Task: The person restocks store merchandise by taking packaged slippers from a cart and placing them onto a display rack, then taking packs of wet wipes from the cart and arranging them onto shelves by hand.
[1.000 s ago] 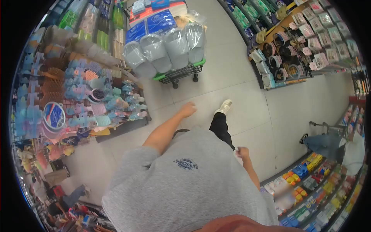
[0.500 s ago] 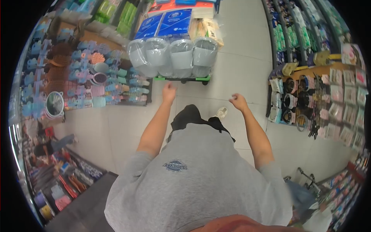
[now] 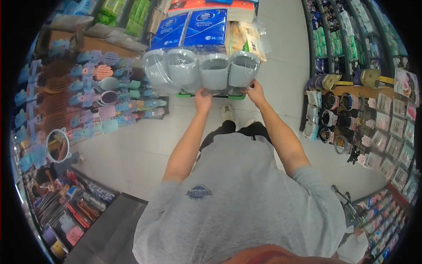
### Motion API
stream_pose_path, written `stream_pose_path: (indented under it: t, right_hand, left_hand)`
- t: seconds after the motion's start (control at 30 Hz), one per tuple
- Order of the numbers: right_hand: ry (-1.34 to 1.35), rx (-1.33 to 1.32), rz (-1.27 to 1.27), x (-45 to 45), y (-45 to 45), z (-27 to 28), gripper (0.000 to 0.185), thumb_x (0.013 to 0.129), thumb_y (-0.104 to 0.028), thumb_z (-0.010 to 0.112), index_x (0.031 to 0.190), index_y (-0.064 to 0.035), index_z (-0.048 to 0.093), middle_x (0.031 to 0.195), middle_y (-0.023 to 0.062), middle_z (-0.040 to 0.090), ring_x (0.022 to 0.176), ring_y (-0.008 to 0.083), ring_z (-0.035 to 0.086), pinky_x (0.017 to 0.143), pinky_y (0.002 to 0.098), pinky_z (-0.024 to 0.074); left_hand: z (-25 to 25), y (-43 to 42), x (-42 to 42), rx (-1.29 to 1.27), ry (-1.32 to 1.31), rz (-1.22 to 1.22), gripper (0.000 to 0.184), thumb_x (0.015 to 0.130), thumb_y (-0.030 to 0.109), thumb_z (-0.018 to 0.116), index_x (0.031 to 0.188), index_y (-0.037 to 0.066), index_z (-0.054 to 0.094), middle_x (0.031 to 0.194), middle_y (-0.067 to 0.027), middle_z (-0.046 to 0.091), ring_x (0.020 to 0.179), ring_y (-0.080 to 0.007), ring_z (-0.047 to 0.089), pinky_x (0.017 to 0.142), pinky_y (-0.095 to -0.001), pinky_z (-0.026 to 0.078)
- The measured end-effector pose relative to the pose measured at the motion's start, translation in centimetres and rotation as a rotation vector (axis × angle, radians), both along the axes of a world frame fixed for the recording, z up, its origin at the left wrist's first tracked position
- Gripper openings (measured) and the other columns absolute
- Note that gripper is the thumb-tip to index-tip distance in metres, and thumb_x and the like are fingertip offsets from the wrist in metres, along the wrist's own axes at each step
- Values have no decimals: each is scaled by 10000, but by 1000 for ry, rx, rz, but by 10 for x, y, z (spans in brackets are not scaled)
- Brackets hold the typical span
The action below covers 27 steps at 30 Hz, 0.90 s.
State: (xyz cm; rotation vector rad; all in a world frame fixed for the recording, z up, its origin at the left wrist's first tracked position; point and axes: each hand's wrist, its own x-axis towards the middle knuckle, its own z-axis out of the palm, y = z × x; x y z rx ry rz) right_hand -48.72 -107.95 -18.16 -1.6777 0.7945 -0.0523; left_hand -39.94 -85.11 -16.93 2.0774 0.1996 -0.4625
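A row of light grey plastic bins [image 3: 214, 70] in clear wrap lies at the near end of a loaded cart, open mouths towards me. Under them shows the green edge [image 3: 236, 97] of the cart. My left hand [image 3: 203, 101] is closed at the lower rim of the middle bins, its fingertips partly hidden by the wrap. At the lower corner of the rightmost bin, my right hand [image 3: 255, 94] grips the wrapped bin, thumb and fingers bent against it. Behind the bins lie blue tissue packs [image 3: 205, 27] and a yellowish packet [image 3: 246, 38].
Hairbrushes [image 3: 107, 97] and a round mirror [image 3: 57, 145] hang on the left rack. Hair bands [image 3: 330, 118] and carded accessories [image 3: 384, 119] hang at right. Tiled floor [image 3: 285, 66] runs along the aisle. A dark platform [image 3: 107, 229] stands at the lower left.
Both hands have moved forward from in front of the cart to the wrapped bins and now touch them. The cart appears closer, and both shoes now show beneath my arms.
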Motion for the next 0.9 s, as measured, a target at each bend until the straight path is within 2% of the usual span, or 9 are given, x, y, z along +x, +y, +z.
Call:
stream_pose_path:
  t: [0.17,0.23,0.33,0.47,0.53,0.6,0.67,0.73,0.9]
  right_hand:
    - [-34,-126,-14,-2,0,-5,418,631,-43,770,1011,15,606,940,95,610,903,219,570,817,329,459]
    - [-46,31,-65,-1,0,-1,340,639,7,713,965,12,618,861,93,654,812,209,610,750,329,488]
    - [16,-43,15,-2,-4,11,290,658,66,659,938,7,614,821,79,651,756,177,606,701,310,494]
    - [-90,115,-5,-5,-2,11,242,683,69,675,902,10,591,805,60,600,712,146,555,660,290,477]
    - [-79,-65,16,-9,4,33,211,692,48,694,865,4,581,751,44,585,696,133,549,633,292,470]
    - [-122,-55,3,-16,5,26,206,691,41,704,847,2,577,730,39,580,685,130,546,629,290,466]
    - [-173,-42,-8,-20,3,29,203,690,34,715,830,0,572,708,35,576,674,127,543,625,288,462]
    - [-48,-114,-25,-26,2,48,213,696,33,715,850,-11,575,780,62,640,733,136,588,678,283,478]
    - [-136,-23,-81,-37,-9,64,201,733,49,693,887,-21,583,830,43,647,792,126,593,718,277,491]
  left_hand:
    - [3,1,2,-97,52,1,583,732,108,692,1257,-52,497,1204,-188,595,1053,-252,579,908,-332,437]
    - [7,2,3,-133,71,-11,594,730,106,691,1267,-49,488,1207,-185,592,1051,-251,578,905,-332,437]
    - [9,5,-4,-176,84,-1,603,730,98,688,1278,-41,481,1206,-179,590,1044,-245,578,893,-325,441]
    - [-18,10,-1,-197,42,9,563,737,66,670,1264,-32,495,1191,-164,593,993,-217,596,848,-293,460]
    - [-33,21,8,-196,25,-28,525,747,53,657,1243,-36,508,1182,-158,597,968,-203,602,830,-286,466]
    - [-31,26,15,-197,-4,-49,487,757,40,644,1221,-39,521,1172,-153,602,942,-190,607,812,-279,472]
    - [-12,29,22,-231,-43,41,391,779,40,635,1155,-41,562,1084,-127,638,904,-173,609,793,-278,478]
    - [-14,36,30,-174,-7,2,361,787,47,635,1133,-37,577,1038,-115,650,900,-172,612,796,-277,477]
    - [-23,37,33,-170,15,-82,303,799,64,637,1088,-22,610,922,-71,661,841,-154,609,759,-259,474]
